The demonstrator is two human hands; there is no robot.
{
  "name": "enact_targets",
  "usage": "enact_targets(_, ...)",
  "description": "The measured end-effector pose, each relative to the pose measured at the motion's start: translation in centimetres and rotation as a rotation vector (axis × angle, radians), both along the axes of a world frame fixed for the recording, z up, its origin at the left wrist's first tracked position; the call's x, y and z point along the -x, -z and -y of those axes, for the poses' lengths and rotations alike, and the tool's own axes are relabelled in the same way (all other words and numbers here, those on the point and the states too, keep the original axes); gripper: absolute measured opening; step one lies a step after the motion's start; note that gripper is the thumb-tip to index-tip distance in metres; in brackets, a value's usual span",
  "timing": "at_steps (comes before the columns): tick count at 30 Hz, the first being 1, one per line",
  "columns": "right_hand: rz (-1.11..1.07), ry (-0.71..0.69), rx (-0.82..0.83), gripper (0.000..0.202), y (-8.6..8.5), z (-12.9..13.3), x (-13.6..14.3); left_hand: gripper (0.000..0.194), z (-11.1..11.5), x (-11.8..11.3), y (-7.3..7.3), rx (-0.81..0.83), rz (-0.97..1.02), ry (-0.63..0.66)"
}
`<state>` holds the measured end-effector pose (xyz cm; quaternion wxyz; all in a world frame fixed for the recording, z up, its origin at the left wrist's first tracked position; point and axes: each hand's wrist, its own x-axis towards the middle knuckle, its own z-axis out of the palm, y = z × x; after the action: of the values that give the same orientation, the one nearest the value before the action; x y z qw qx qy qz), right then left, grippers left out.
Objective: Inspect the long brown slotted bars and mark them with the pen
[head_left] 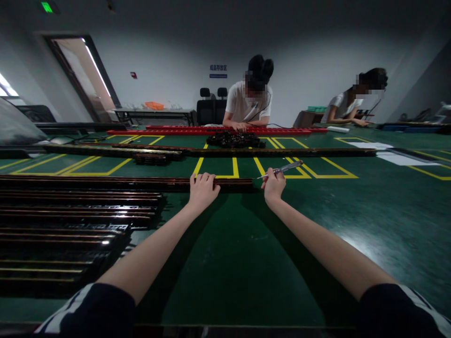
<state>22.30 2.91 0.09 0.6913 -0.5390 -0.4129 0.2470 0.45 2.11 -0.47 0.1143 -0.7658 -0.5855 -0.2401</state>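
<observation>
My left hand [203, 191] is closed over a long black rail [236, 185] with thin copper-coloured lines, near its right end. In my right hand [274, 186], the fingers pinch a slim screwdriver [291, 166]. Its thin tip points left, close to the end of the rail; whether they touch I cannot tell. To the left of my forearm, several similar black rails [77, 211] lie side by side in stacks.
On the green table [243, 272], yellow tape lines [334, 176] mark rectangles. Beyond lie another long dark rail [299, 152], a heap of small black parts [234, 139] and red rails [169, 130]. One person [248, 101] works opposite, another [347, 105] at the right.
</observation>
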Motion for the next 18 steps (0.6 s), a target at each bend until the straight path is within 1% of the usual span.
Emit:
enact_targets(1,0.016,0.014,-0.003,0.023,0.0,0.0,0.0,0.037,0.0,0.0,0.0,0.007,0.006,-0.015)
enact_targets(3,0.106,-0.006,-0.034,0.021,-0.1,0.2,0.2,0.039,0.0,0.1,0.0,0.022,0.02,-0.041)
enact_targets(8,0.511,-0.143,-0.161,0.021,-0.1,0.7,1.3,0.038,0.1,0.0,-0.1,0.013,0.013,-0.065)
enact_targets(11,0.68,-0.153,-0.162,0.025,-0.1,0.8,1.6,0.036,0.1,0.0,0.0,-0.009,-0.003,-0.073)
enact_targets(14,0.8,-0.165,-0.19,0.03,0.0,0.8,1.7,0.035,0.2,0.0,-0.1,-0.015,-0.028,-0.067)
enact_targets(18,1.004,-0.227,-0.208,0.029,-0.1,0.9,2.0,0.036,0.5,-0.3,-0.3,-0.021,-0.071,-0.05)
